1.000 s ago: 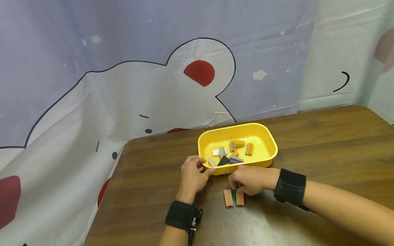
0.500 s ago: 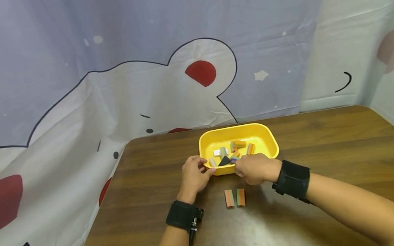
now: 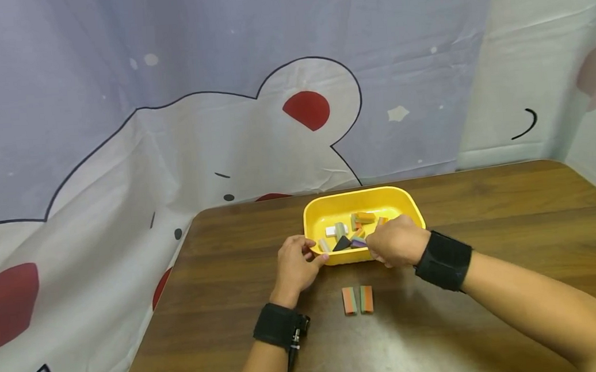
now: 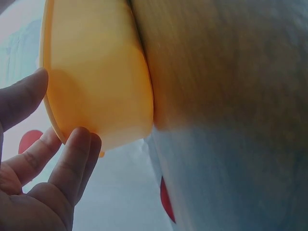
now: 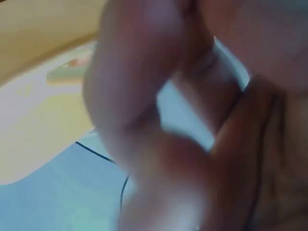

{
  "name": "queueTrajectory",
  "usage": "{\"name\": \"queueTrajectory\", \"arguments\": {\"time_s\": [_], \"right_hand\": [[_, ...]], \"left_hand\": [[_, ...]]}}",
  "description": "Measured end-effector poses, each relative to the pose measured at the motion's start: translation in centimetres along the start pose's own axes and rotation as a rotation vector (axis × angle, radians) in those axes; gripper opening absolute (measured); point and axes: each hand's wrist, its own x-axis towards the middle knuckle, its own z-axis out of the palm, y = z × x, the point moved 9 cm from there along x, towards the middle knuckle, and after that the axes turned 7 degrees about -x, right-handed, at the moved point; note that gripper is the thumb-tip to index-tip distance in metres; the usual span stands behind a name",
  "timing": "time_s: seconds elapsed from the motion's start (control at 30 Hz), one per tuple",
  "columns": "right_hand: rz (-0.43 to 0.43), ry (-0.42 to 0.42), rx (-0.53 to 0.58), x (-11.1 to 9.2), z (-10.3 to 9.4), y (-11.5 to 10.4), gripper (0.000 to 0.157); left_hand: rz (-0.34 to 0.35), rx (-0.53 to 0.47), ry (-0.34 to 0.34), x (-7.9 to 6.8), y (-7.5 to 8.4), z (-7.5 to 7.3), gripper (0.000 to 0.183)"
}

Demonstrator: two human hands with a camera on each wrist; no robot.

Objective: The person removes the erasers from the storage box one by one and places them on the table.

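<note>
My left hand (image 3: 295, 268) holds the front left corner of a yellow plastic tub (image 3: 341, 257). In the left wrist view, its thumb (image 4: 29, 96) lies at the rim and other fingers touch the outer wall. My right hand (image 3: 396, 241) is over the tub's front rim toward the right, fingers bent. The right wrist view is blurred by motion; I cannot tell if anything is between those fingertips. On the table, left and right striped orange-and-green blocks (image 3: 366, 300) lie side by side with a narrow gap, in front of the tub.
Inside the tub are several small pieces, among them a black triangular one (image 3: 342, 243), a purple one (image 3: 358, 243) and orange ones (image 3: 365, 217). The brown wooden table (image 3: 487, 224) ends at a printed curtain (image 3: 222, 139) behind.
My right hand has left the right-hand striped block on the table, rising forward and to the right over the tub's front rim. The left hand stays at the tub's corner.
</note>
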Motion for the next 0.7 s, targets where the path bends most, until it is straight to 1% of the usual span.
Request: {"name": "queueTrajectory", "arguments": {"time_s": [0.03,0.07,0.13,0.17,0.3,0.33,0.4,0.43,0.5,0.6,0.63,0.7], "right_hand": [[0.062,-0.007,-0.261,-1.6,-2.7,-2.3,0.032],[0.110,-0.024,-0.438,-3.5,-5.6,-5.0,0.033],[0.093,0.047,-0.522,-3.4,-6.6,-5.2,0.029],[0.074,0.090,-0.545,-3.2,-7.0,-5.2,0.023],[0.021,0.232,-0.579,-2.4,-8.0,-4.9,0.014],[0.012,0.257,-0.583,-2.1,-8.2,-4.7,0.014],[-0.005,0.277,-0.587,-1.4,-8.4,-4.4,0.017],[-0.014,0.275,-0.592,-0.9,-8.4,-4.3,0.020],[-0.027,0.250,-0.599,0.1,-8.2,-4.0,0.032],[-0.053,0.181,-0.589,1.7,-7.6,-3.5,0.052],[-0.063,0.157,-0.583,2.1,-7.3,-3.3,0.055],[-0.089,0.116,-0.557,3.0,-6.9,-2.9,0.055]], "left_hand": [[0.001,0.003,0.000,0.0,0.0,0.0,0.036],[0.002,0.004,0.000,0.0,0.0,0.0,0.036],[-0.002,0.003,-0.002,0.0,-0.1,0.0,0.036],[-0.004,0.001,-0.001,0.1,-0.1,0.0,0.036],[-0.005,-0.008,-0.004,0.1,-0.1,0.0,0.035],[-0.002,-0.009,-0.004,0.1,-0.1,0.0,0.035],[0.003,-0.011,-0.005,0.1,0.1,0.0,0.035],[0.003,-0.010,-0.005,0.1,0.1,0.0,0.035],[0.001,-0.007,-0.005,0.1,0.2,0.0,0.035],[-0.008,-0.003,-0.008,0.0,0.2,-0.1,0.036],[-0.014,-0.002,-0.009,0.0,0.2,-0.1,0.036],[-0.016,0.001,-0.010,0.0,0.2,-0.1,0.036]]}}
